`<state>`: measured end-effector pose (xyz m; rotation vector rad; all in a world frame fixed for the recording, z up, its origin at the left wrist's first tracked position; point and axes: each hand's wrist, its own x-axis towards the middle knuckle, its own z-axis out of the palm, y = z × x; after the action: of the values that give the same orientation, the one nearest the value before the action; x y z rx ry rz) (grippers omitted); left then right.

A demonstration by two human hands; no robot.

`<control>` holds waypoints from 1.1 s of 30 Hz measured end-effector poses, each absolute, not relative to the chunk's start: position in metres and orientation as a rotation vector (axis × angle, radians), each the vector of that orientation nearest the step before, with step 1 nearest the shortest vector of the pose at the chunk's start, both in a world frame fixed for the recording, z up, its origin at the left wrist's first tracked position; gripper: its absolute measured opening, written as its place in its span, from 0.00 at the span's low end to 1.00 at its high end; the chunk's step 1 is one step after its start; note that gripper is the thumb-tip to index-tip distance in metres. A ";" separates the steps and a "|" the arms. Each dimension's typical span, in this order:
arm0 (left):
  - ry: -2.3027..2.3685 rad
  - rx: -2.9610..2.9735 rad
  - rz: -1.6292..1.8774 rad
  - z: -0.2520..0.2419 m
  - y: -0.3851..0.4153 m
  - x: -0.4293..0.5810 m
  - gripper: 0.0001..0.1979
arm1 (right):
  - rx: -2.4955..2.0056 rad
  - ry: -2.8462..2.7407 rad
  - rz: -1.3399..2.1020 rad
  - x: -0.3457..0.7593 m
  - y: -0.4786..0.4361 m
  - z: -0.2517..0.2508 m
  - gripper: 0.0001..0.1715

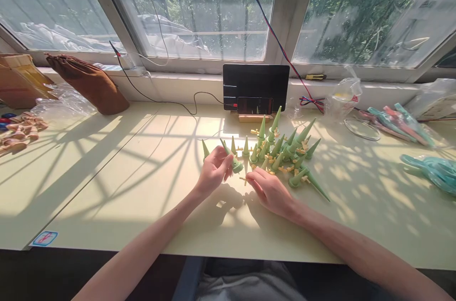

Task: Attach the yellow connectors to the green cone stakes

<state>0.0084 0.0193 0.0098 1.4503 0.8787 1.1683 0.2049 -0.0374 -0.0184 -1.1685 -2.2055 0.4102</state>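
Observation:
Near the middle of the table, my left hand (213, 166) is closed around a green cone-shaped piece (236, 166). Its wide end points down and to the right, with the tip rising above my fingers. Just to the right, my right hand (268, 189) pinches a small yellowish peg-like piece (243, 178), partly hidden by the fingers. The two held pieces are close together. Beyond my hands stands a cluster of green cones (275, 124), several with small yellow knobbed parts at their bases. Some cones are upright, others tilted or lying down.
A dark tablet (256, 81) and a phone (261, 105) lean on a wooden stand (254, 118) by the window. A brown pouch (89, 83) and wooden pieces (23, 134) lie left. Teal packaged items (436, 172) lie right. A black cable (156, 100) crosses the back.

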 end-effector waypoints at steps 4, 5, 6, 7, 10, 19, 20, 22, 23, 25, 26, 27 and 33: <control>0.898 1.440 1.179 0.009 0.020 0.009 0.18 | -1.145 -2.187 0.423 0.205 -0.037 -0.018 0.13; 0.899 1.442 1.180 0.009 0.021 0.009 0.18 | -1.142 -2.184 0.424 0.205 -0.038 -0.018 0.14; 0.902 1.448 1.180 0.008 0.021 0.009 0.18 | -1.139 -2.180 0.426 0.205 -0.038 -0.018 0.14; 0.908 1.456 1.177 0.008 0.021 0.009 0.17 | -1.136 -2.174 0.427 0.205 -0.038 -0.018 0.14; 0.925 1.494 1.148 0.005 0.021 0.008 0.16 | -1.107 -2.138 0.428 0.205 -0.039 -0.016 0.14; 0.966 1.638 0.978 0.005 0.014 0.011 0.17 | -1.012 -1.923 0.320 0.207 -0.038 -0.018 0.13; 0.958 1.646 0.956 0.004 0.014 0.012 0.17 | -1.014 -1.908 0.315 0.207 -0.038 -0.018 0.13; 0.935 1.661 0.923 0.001 0.014 0.012 0.17 | -1.032 -1.891 0.315 0.207 -0.038 -0.017 0.13; 0.923 1.666 0.913 -0.001 0.014 0.012 0.17 | -1.042 -1.888 0.319 0.206 -0.038 -0.017 0.14; 0.903 1.677 0.900 -0.004 0.014 0.012 0.16 | -1.054 -1.884 0.323 0.206 -0.038 -0.015 0.14; 0.896 1.682 0.896 -0.005 0.014 0.012 0.15 | -1.052 -1.881 0.323 0.206 -0.038 -0.015 0.13; 0.891 1.687 0.891 -0.005 0.014 0.012 0.15 | -1.045 -1.878 0.322 0.205 -0.038 -0.014 0.13; 0.879 1.707 0.859 -0.002 0.011 0.013 0.15 | -1.063 -1.885 0.345 0.206 -0.038 -0.015 0.12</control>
<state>0.0129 0.0112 -0.0018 1.7069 0.8788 0.8587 0.2057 -0.0383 -0.0148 -1.0633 -1.8847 0.3452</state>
